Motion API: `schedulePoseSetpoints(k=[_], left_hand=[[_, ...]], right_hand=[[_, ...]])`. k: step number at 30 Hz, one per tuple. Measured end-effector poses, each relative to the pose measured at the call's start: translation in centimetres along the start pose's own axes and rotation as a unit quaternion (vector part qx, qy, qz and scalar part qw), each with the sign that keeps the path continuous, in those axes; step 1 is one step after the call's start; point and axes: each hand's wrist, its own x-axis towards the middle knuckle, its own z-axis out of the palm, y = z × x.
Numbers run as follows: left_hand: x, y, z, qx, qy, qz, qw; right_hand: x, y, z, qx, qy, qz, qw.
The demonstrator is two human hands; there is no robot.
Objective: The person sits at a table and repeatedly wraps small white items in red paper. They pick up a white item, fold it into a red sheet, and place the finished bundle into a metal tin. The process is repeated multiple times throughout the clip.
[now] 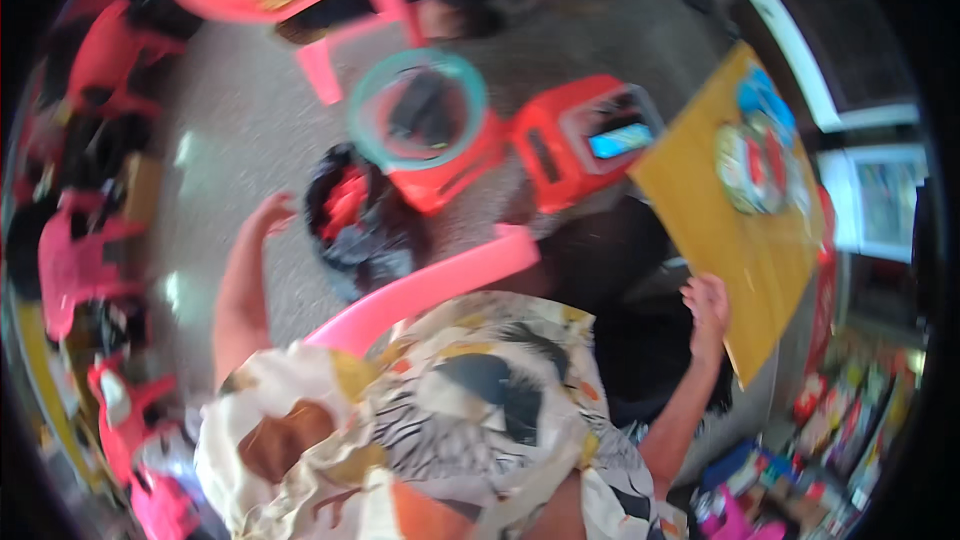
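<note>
My left hand hangs over the floor with its fingers loosely apart and nothing visible in them. Just to its right stands a black plastic bag, its mouth open on red and grey pieces inside. My right hand is beside the near edge of the yellow-brown table, fingers slightly curled and apart, with nothing visible in it. The picture is smeared by motion, so fine details are lost.
A teal-rimmed clear basin with dark items rests on a red stool. Beside it, another red stool bears a clear tray. A pink chair curves before me. Packaged goods lie on the table; pink chairs line the left.
</note>
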Motion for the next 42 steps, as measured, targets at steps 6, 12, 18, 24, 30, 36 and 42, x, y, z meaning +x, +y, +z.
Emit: schedulePoseSetpoints(k=[6, 12, 18, 24, 30, 36, 42], left_hand=[[2.6, 7.3, -8.4, -0.156, 0.113, 0.225, 0.955], [-12.7, 36.2, -6.2, -0.117, 0.126, 0.545, 0.820], [-29.4, 58.5, 12.3, 0.052, 0.029, 0.715, 0.696], [-32.8, 69.7, 30.6, 0.224, -0.061, 0.799, 0.554], [-27.5, 72.8, 42.2, 0.344, 0.046, 0.779, 0.522], [-28.2, 73.4, 44.9, 0.420, 0.030, 0.728, 0.542], [-29.3, 73.0, 42.9, 0.375, -0.019, 0.768, 0.520]], right_hand=[[2.1, 0.2, -1.8, 0.085, 0.007, -0.025, 0.996], [2.4, 1.5, -4.1, 0.130, 0.082, -0.043, 0.987], [4.3, 2.5, -8.5, 0.047, 0.220, -0.108, 0.968], [8.9, 3.7, -13.5, -0.046, 0.291, -0.109, 0.949], [16.7, 2.2, -19.4, -0.096, 0.297, -0.141, 0.940], [26.7, 0.6, -26.0, -0.282, 0.392, -0.174, 0.858], [32.4, 0.7, -24.7, -0.531, 0.375, -0.213, 0.730]])
